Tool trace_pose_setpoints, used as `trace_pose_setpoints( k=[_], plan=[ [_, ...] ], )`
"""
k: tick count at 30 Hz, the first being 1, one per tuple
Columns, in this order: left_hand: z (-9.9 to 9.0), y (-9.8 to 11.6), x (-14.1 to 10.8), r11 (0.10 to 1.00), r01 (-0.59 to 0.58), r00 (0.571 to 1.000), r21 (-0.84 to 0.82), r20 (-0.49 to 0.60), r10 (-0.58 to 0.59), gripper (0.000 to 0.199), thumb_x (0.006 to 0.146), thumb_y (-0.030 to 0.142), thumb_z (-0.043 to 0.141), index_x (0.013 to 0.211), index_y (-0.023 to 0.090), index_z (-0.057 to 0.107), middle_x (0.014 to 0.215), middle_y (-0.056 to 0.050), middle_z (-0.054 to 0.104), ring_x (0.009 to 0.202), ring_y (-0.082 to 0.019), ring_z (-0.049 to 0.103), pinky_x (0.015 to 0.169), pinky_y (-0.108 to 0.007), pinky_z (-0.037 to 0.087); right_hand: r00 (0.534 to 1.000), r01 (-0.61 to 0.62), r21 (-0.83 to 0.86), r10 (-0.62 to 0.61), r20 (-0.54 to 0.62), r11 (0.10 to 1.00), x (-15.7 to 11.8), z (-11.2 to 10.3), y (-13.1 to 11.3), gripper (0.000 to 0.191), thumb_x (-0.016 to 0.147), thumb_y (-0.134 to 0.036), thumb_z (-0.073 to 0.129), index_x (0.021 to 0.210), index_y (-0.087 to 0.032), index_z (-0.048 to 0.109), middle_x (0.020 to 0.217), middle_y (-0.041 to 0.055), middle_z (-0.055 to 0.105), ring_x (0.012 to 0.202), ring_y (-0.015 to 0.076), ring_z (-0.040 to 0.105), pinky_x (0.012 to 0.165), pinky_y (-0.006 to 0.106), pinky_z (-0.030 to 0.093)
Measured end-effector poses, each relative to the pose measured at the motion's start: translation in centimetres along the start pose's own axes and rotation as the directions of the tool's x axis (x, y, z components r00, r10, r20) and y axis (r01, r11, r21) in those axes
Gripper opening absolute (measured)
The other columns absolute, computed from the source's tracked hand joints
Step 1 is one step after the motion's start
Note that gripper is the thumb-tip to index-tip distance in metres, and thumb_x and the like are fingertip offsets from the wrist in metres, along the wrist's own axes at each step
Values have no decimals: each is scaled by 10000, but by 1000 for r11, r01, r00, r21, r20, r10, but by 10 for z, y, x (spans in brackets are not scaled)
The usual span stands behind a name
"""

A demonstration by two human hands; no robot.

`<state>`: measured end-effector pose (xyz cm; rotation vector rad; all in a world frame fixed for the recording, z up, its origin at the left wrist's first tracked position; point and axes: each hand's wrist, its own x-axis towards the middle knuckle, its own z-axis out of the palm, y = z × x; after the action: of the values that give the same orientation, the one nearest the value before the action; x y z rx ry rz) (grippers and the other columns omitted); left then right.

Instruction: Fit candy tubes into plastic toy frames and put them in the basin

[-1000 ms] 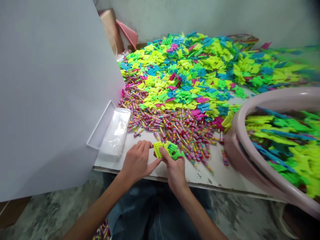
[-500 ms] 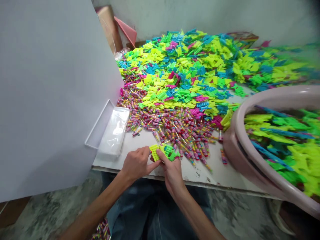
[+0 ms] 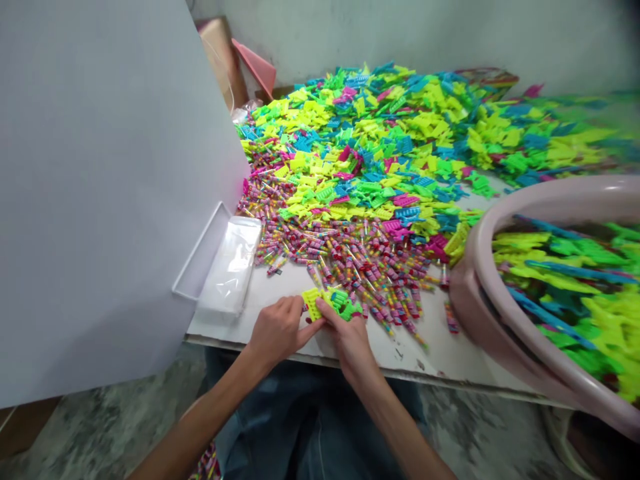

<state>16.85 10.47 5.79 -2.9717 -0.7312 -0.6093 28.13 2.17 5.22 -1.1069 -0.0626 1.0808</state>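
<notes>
Just above the table's front edge, my two hands meet around a few small plastic toy pieces. My left hand has its fingers curled at the left end of a flat yellow toy piece, its thumb reaching under toward my right hand. A small dark reddish bit shows by the left fingertips, too small to name. My right hand is closed on green toy pieces, with its thumb pressing where yellow meets green. Its other fingers are hidden beneath. Small candy tubes in pink wrappers lie spread just beyond the hands.
A large heap of yellow, green, blue and pink toy pieces covers the back of the table. At right stands a pink basin full of them. Clear plastic bags lie left, beside a tall white panel.
The whole view has shifted slightly, so everything sits a little lower and to the right. Both hands keep nearly the same hold on the toy pieces.
</notes>
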Motion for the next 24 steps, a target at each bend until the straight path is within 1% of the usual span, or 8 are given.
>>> trace_pose_setpoints(
  k=[4,8,10,12,14,16,20,24],
  plan=[
    [-7,-7,10,991,15,999,-135,33,-11,320,918,500,537,860,185,524,792,-41,626,764,-203,619,642,-304,461,996,16,-38,-12,87,999,0,-11,-5,329,663,-328,847,928,-159,753,973,67,751,837,243,701,647,332,607],
    [-14,-28,25,951,33,999,-308,40,-22,281,949,463,504,1006,192,552,880,-42,646,842,-191,623,764,-310,488,990,121,-88,-126,-58,989,1,-23,-19,291,640,-336,860,825,-138,755,838,56,742,739,216,688,687,360,612],
    [-11,-44,31,961,145,987,-236,-40,-159,234,978,401,466,1036,194,559,889,-45,647,860,-189,622,793,-313,482,964,214,-76,-223,-146,974,-1,-30,-41,295,610,-306,878,818,-145,745,829,45,732,732,207,683,709,359,610],
    [-5,-60,33,965,256,963,-49,-79,-259,199,966,365,488,1007,190,573,917,-64,648,883,-216,615,785,-332,473,930,325,16,-316,-188,946,-6,-39,-71,338,583,-256,891,868,-178,726,874,21,718,743,181,674,696,316,605],
    [3,-70,33,954,270,963,133,-29,-269,167,934,336,531,970,181,581,955,-94,644,908,-256,606,763,-358,465,904,413,215,-371,-213,885,-12,-47,-101,393,583,-248,894,921,-217,695,861,-24,681,644,98,611,596,205,568],
    [8,-74,32,948,238,968,211,26,-249,109,921,276,524,930,182,579,947,-103,640,900,-268,605,741,-365,460,885,465,396,-427,-185,792,-17,-53,-122,294,672,-363,840,829,-204,648,723,-49,588,551,56,514,486,129,485],
    [12,-71,32,946,229,970,229,24,-241,73,902,234,509,908,190,566,917,-102,637,888,-267,610,729,-360,454,899,431,431,-417,-132,793,-19,-53,-125,420,742,-582,705,695,-198,542,570,-80,354,481,72,370,428,161,404],
    [13,-69,31,940,215,973,266,21,-229,76,889,258,518,875,192,552,880,-103,642,855,-269,615,712,-358,450,918,396,321,-370,-143,860,-17,-43,-107,352,827,-558,535,741,-220,579,577,-50,395,505,111,402,454,221,388]
  ],
)
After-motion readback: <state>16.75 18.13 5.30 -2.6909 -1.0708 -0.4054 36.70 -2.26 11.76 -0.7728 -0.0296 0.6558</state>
